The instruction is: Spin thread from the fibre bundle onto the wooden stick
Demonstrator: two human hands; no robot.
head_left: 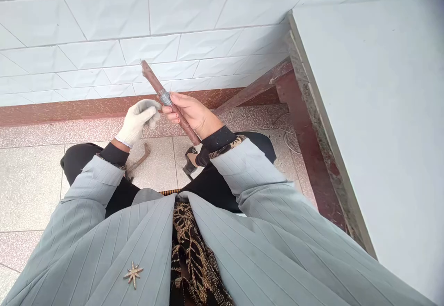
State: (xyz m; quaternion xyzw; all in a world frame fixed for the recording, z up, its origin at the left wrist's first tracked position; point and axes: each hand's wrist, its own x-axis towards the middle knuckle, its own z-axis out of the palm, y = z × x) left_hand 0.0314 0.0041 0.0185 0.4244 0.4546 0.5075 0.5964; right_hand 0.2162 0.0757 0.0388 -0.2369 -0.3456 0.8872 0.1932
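A white tiled wall (107, 14) fills the far side, and a table (385, 121) with a pale top and dark red frame stands along the right. Nearest is my light grey striped jacket (100, 236), and beyond it the speckled floor (31, 185) spreads under my black trousers (81, 160). My right hand (196, 114) is bare and closed around a brown stick (152, 78), gripping it about midway; the stick is held up between my knees and the wall, tilted with its far end to the left. My left hand (137, 120), in a white glove, has its fingers curled just left of the stick; whether they pinch anything I cannot tell. Wire (164, 97) is wound around the stick beside my right thumb. Smallest is the star brooch (133, 275) on my jacket, near left
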